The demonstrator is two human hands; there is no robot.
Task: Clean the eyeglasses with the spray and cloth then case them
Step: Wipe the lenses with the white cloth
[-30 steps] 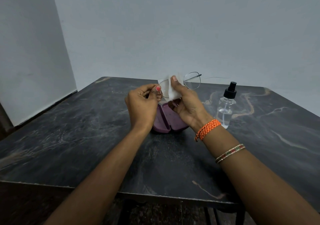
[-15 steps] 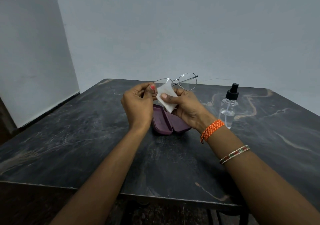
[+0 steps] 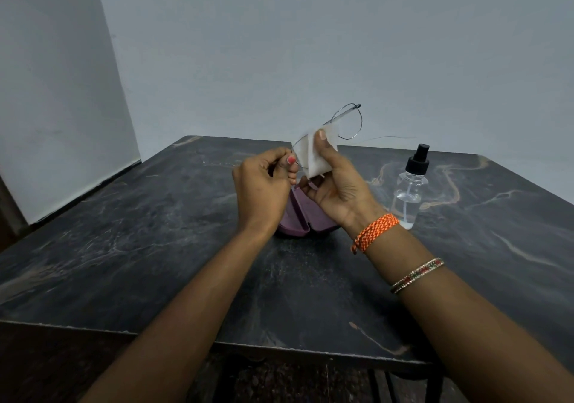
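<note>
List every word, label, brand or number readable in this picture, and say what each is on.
None can be read.
The spray bottle is clear with a black cap and shows no label.
The purple case, the white cloth and the eyeglasses show no print.
The dark table shows only veining.

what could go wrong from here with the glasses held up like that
1. The left hand pinches the eyeglasses only at one end while the right hand presses the cloth on a lens; the thin wire frame might bend or twist.
2. The glasses are held in the air above the open case and the hard table; a slipped grip could drop them.
3. The spray bottle stands close to the right wrist; a wide wiping stroke might tip it.
</note>
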